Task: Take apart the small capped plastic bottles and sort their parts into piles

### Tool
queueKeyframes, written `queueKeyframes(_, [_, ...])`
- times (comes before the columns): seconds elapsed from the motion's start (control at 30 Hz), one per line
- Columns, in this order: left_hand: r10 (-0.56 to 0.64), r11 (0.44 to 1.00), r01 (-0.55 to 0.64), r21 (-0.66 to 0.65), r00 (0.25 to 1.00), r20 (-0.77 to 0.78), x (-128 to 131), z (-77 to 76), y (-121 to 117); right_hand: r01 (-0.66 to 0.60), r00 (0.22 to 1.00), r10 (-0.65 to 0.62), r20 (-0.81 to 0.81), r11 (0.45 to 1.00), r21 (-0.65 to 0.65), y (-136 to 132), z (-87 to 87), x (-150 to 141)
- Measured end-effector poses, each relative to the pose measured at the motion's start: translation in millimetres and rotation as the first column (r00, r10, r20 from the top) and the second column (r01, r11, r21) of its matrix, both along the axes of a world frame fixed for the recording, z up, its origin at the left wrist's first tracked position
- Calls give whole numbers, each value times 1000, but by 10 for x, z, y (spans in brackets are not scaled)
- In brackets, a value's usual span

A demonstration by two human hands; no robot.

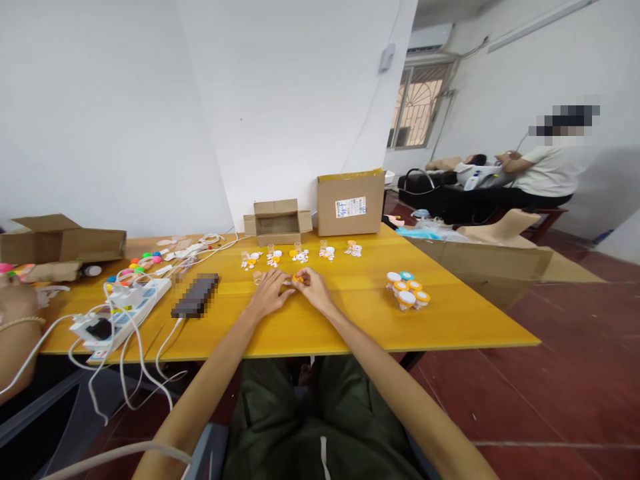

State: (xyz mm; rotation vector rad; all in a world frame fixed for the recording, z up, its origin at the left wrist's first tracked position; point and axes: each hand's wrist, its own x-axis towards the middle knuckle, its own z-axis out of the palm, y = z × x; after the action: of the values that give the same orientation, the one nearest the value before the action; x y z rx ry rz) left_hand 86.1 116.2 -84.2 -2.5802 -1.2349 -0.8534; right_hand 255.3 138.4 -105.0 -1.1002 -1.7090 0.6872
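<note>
My right hand (315, 291) pinches a small orange cap (299, 279) just above the table, close to my left fingers. My left hand (270, 295) lies with fingers stretched forward and thumb apart. At its fingertips stands a small clear cup (257, 277). Something small between the two hands is partly hidden by my fingers. Beyond them runs a row of clear cups, with orange and white caps and small white pieces (301, 256) in piles. To the right sits a cluster of capped jars (407, 298) with orange, white and teal lids.
An open cardboard box (278, 230) and a closed carton (350, 205) stand at the back. Left are a black device (197, 295), a power strip (133, 313) with tangled cables, and colourful balls (137, 267). Another person's arm (17, 327) rests far left; someone sits at far right.
</note>
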Motion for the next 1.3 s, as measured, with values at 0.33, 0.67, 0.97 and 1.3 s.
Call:
queueKeyframes(0.33, [61,998,-61,-9,998,-1,4,12,5,-216,958,211,-195,976,-1,18,-74,-71])
queueKeyframes(0.67, [25,1000,-24,-12,999,22,0,-3,-1,-219,958,216,-191,976,8,30,-76,-61])
queueKeyframes(0.97, [13,1000,-14,15,1000,5,-2,-21,8,-215,967,217,-135,976,26,38,-120,-52])
queueKeyframes(1.3, [18,999,-17,-39,1000,13,-4,-34,24,-199,975,201,-94,979,32,13,-102,-40])
